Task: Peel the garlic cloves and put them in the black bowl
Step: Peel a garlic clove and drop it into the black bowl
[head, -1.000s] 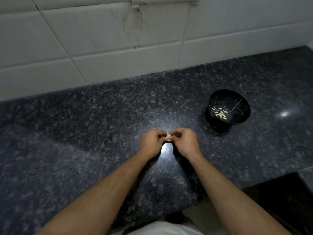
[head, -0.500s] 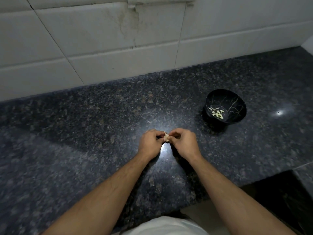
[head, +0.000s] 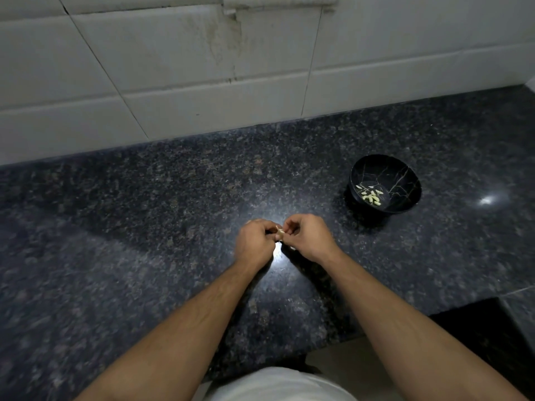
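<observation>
A small pale garlic clove (head: 280, 233) is pinched between the fingertips of both hands above the counter's middle. My left hand (head: 254, 244) grips it from the left with curled fingers. My right hand (head: 308, 237) pinches at it from the right. Most of the clove is hidden by the fingers. The black bowl (head: 405, 180) with thin gold lines stands on the counter to the right of the hands, an arm's reach away. Several peeled cloves (head: 372, 195) lie at its bottom.
The dark speckled granite counter (head: 144, 227) runs to a white tiled wall (head: 202, 82) at the back. Its front edge (head: 333, 340) steps down at the lower right to a dark recess (head: 480, 337). Two bright light reflections show on the stone.
Both hands have stayed together on the clove with small finger movements. The camera view has shifted slightly, so the bowl sits a little differently in the picture.
</observation>
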